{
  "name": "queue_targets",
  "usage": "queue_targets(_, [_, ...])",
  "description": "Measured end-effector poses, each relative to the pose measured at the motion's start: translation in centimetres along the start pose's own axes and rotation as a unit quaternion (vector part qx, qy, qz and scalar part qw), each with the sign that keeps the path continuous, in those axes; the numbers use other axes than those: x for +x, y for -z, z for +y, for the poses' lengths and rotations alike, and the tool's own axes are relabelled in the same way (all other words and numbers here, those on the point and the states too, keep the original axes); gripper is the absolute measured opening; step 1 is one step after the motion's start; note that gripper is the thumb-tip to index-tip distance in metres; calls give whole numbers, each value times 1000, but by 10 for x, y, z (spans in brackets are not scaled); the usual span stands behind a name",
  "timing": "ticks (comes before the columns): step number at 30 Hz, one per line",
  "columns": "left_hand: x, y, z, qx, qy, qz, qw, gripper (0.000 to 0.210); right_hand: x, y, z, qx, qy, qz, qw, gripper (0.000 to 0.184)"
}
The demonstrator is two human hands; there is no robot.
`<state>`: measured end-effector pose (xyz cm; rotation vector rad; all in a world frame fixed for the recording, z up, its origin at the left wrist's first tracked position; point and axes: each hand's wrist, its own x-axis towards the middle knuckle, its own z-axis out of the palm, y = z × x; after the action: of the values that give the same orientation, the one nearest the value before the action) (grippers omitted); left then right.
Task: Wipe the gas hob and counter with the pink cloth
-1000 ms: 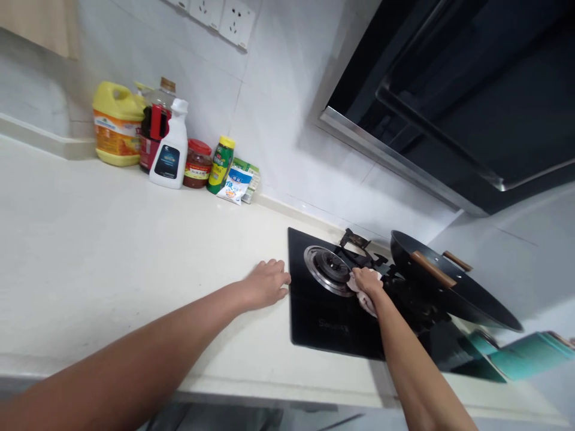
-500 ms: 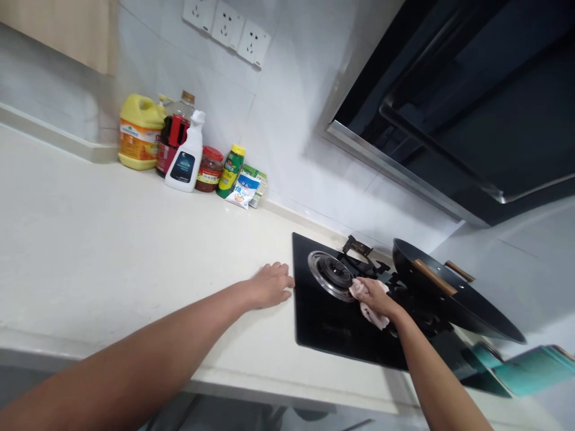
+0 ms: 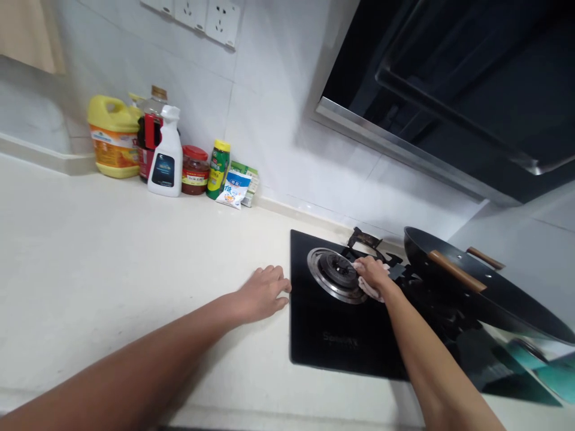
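In my right hand [image 3: 374,273] is a crumpled pale pink cloth [image 3: 371,290], pressed against the right side of the metal burner ring [image 3: 318,277]. The burner sits in a black glass gas stove [image 3: 323,323]. My left hand [image 3: 265,293] rests on the white countertop [image 3: 135,257], fingers loosely spread, its fingertips at the stove's left edge. It holds nothing. Behind the burner stands a black pot support [image 3: 366,239], off the burner and close to the wall.
A black wok [image 3: 453,284] with wooden handles sits on the stove's right side. Above hangs a dark range hood [image 3: 431,90]. A yellow jug [image 3: 114,137], white spray bottle [image 3: 167,155], red-lidded jar [image 3: 194,170], green shaker [image 3: 218,170] and salt packet [image 3: 234,189] line the wall.
My right hand has moved with the cloth up along the burner's right side, toward the back. My left hand stays by the stove edge. The view has come closer and shifted.
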<state>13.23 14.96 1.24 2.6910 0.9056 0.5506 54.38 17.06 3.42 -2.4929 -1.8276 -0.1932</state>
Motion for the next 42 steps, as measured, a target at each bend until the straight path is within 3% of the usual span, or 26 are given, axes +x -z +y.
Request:
queue_targets(6, [1, 2, 1, -4, 9, -4, 1000, 21, -4, 3, 0, 0, 15, -14, 1000, 42])
queue_targets(15, [2, 3, 5, 13, 9, -13, 1000, 22, -74, 23, -3, 1, 48, -39, 998, 43])
queue_targets(24, [-2, 10, 12, 33, 11, -33, 999, 27, -123, 28, -62, -80, 20, 13, 996, 38])
queue_targets(28, [-3, 9, 13, 30, 13, -29, 999, 26, -127, 26, -91, -106, -5, 36, 994, 43])
queue_targets(35, [-3, 9, 12, 10, 16, -21, 1000, 22, -116, 30, -130, -84, -21, 20, 996, 50])
queue_targets(38, [-4, 9, 11, 6, 14, -19, 1000, 22, -113, 43, -125, -47, 30, -23, 998, 47])
queue_targets(42, [-6, 9, 13, -4, 13, -9, 1000, 26, -117, 66, -85, 40, 101, -71, 992, 48])
